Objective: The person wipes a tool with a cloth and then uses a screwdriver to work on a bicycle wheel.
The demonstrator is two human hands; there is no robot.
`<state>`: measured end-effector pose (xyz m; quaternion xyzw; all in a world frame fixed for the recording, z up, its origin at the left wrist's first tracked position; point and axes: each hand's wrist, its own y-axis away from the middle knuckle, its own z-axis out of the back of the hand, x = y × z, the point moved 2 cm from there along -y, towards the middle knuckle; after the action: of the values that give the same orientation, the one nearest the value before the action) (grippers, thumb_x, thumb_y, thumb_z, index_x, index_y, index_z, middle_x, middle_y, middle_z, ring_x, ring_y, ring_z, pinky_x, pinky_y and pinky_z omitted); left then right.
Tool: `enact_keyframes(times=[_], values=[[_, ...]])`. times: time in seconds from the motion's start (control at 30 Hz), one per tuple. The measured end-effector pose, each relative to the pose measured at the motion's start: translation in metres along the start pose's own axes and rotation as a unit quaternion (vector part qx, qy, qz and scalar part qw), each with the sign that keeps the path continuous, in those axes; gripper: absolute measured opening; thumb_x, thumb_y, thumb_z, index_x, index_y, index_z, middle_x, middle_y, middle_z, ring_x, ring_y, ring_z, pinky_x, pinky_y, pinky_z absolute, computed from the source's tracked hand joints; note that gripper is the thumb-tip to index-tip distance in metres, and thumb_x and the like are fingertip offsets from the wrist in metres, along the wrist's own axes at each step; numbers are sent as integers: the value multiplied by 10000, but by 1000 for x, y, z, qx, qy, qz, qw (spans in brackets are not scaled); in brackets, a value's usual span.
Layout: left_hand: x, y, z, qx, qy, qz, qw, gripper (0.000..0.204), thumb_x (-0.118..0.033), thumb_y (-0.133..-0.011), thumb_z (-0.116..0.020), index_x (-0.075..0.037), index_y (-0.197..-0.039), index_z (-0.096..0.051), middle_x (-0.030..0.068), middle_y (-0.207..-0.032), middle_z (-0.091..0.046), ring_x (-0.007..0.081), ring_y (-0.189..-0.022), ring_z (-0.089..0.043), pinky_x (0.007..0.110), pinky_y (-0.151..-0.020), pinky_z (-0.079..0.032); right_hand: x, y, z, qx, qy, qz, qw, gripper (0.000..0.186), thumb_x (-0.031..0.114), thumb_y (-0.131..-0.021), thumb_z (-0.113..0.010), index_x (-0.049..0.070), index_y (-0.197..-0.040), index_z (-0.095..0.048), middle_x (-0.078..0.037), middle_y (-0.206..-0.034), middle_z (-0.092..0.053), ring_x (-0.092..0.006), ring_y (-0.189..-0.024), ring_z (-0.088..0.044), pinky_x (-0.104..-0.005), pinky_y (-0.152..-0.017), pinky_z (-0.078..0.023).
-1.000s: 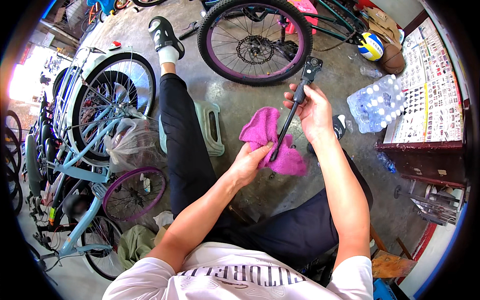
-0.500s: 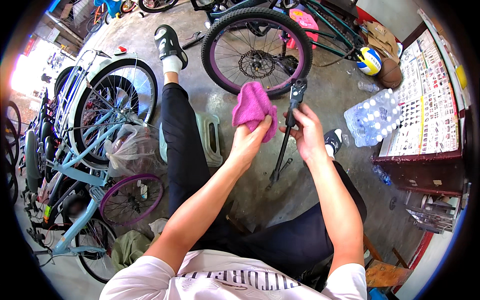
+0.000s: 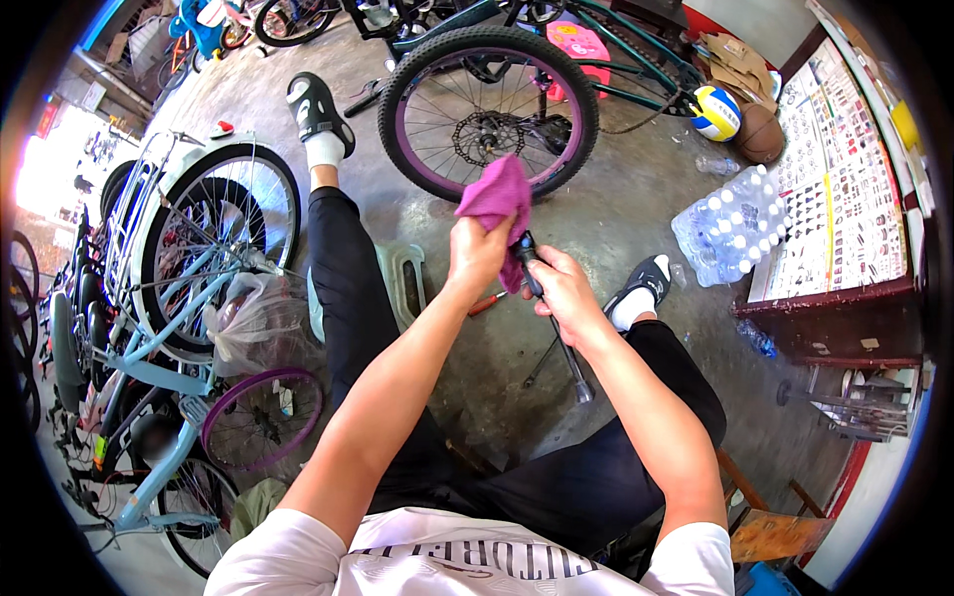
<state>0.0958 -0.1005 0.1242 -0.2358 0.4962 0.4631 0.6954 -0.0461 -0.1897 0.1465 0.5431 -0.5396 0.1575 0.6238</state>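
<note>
The left hand's (image 3: 480, 250) fingers were clamped on one crumpled pink cloth (image 3: 495, 194), draped at the upper end of one slim, straight black rod (image 3: 572, 364). The right hand's (image 3: 561, 293) fingers were wrapped around the rod, which slanted between two black-trousered legs (image 3: 348, 273). Ahead: one purple-rimmed wheel (image 3: 487, 137), one volleyball (image 3: 716, 113), one basketball (image 3: 759, 134).

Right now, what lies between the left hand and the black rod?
The pink cloth: the head view shows part of it between the left hand and the black rod.

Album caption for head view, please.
Left hand holds a pink cloth, right hand a black rod, near a bicycle wheel.
</note>
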Motion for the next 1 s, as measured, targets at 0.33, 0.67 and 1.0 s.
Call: enact_keyframes(times=[0.33, 0.67, 1.0], values=[[125, 84, -11, 97, 147, 147, 973, 487, -329, -1010, -691, -20, -1362, -554, 111, -1241, -681, 208, -1140, -649, 390, -983, -532, 40, 10, 13, -66, -136, 2, 988, 214, 247, -1006, -617, 104, -1160, -576, -47, -889, -631, -149, -641, -636, -238, -445, -387], [70, 64, 153, 4, -49, 56, 997, 444, -307, -955, -703, -11, -1263, -581, 134, -1104, -710, 196, -994, -674, 390, -887, -557, 16, -1, 18, -21, -56, -39, 997, 321, 338, -1014, -641, 186, -1287, -569, -35, -918, -645, -104, -559, -557, -219, -391, -286], [-109, 0, 513, -466, -440, -250, 726, 582, -484, -914, -702, -94, -1340, -630, 173, -1144, -702, 362, -989, -710, 462, -876, -555, 23, -1, 8, -12, -11, -36, 999, 343, 340, -1024, -622, 165, -1313, -562, -24, -928, -641, -102, -579, -563, -217, -404, -292]])
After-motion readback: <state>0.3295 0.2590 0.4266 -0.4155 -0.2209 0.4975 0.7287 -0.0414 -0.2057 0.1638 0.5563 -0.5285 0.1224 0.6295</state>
